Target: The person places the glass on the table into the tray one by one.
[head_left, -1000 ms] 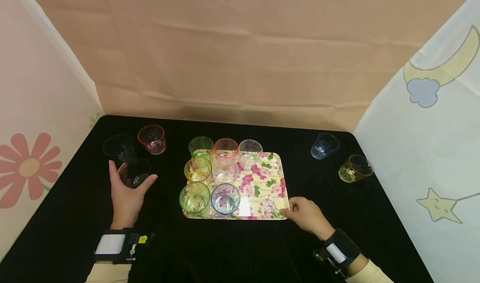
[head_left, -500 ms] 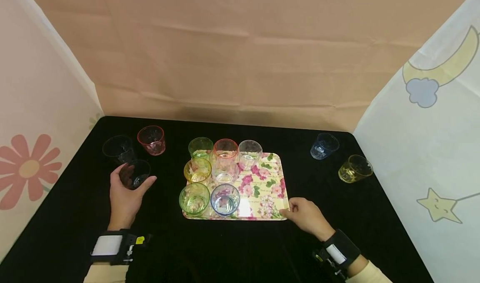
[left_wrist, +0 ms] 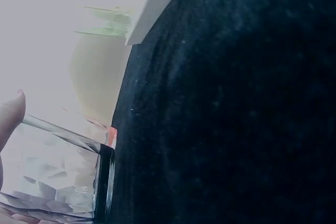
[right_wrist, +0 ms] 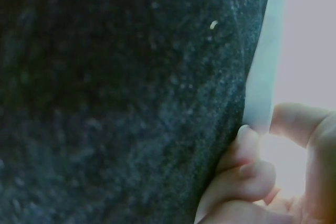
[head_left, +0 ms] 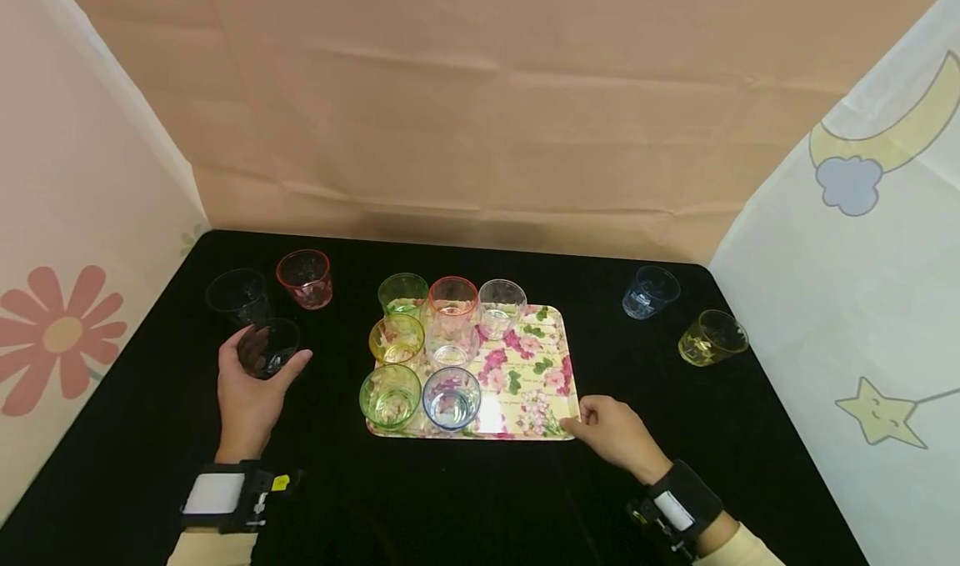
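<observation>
On the left of the black table, my left hand (head_left: pixel 247 403) holds a clear glass (head_left: pixel 276 356), its fingers round the far left side and the thumb at the right. The left wrist view has the same faceted clear glass (left_wrist: pixel 58 174) standing on the cloth, between thumb and fingers. Across the table, my right hand (head_left: pixel 618 437) pinches the near right corner of a floral tray (head_left: pixel 557 358). In the right wrist view, thumb and finger meet at the pale tray rim (right_wrist: pixel 262 77). Several coloured and clear glasses fill the tray's left and back parts.
Behind the held glass stand another clear glass (head_left: pixel 240 295) and a pink glass (head_left: pixel 306 281). At the right are a blue glass (head_left: pixel 647 293) and a yellow glass (head_left: pixel 708 339). A paper wall (head_left: pixel 480 116) rises behind the table; printed sheets flank both sides.
The fingers of my left hand have closed in from a wider spread onto the clear glass, which stays in about the same place. My right hand and the tray have not moved.
</observation>
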`<action>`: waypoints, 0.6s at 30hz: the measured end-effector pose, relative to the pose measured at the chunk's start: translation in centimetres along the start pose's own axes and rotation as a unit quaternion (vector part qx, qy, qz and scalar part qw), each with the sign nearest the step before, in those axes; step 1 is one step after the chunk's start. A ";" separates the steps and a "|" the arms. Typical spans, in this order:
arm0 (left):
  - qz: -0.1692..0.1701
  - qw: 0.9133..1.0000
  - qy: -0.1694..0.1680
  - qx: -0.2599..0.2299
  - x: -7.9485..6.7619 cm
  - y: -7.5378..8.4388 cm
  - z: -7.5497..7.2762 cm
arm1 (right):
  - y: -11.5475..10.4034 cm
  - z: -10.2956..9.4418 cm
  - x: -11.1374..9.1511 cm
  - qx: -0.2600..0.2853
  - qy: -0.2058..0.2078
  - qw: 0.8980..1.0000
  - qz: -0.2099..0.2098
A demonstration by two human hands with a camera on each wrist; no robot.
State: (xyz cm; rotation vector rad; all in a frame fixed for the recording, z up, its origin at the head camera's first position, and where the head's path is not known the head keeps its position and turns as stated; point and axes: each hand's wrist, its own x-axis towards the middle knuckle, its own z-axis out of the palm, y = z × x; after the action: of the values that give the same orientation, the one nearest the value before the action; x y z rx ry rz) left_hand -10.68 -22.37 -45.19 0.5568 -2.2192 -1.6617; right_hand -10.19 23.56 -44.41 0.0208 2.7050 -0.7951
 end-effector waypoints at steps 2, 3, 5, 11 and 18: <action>0.001 1.000 -0.004 -0.001 -0.1 0.2 0.0 | 0.0 0.0 -0.1 -0.003 0.003 1.000 -0.001; 0.002 1.000 -0.005 -0.001 -0.1 0.3 -0.1 | 0.0 -0.1 -0.1 -0.002 0.002 1.000 0.001; 0.005 1.000 -0.005 -0.001 -0.2 0.5 -0.1 | 0.0 -0.1 -0.1 0.004 -0.001 1.000 0.009; 0.039 0.999 0.003 -0.003 -0.5 1.3 -0.1 | 0.1 -0.7 0.0 0.033 -0.005 0.999 0.025; 0.095 0.995 0.005 -0.021 -1.1 2.9 -0.1 | -0.5 -1.8 0.3 0.043 0.061 0.997 0.005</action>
State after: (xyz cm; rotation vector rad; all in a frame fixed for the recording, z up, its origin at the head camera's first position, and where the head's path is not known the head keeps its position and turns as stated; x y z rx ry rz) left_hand -10.02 -21.21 -42.40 0.3307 -2.1491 -1.6003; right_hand -11.01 24.07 -42.84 0.1071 2.7794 -0.9356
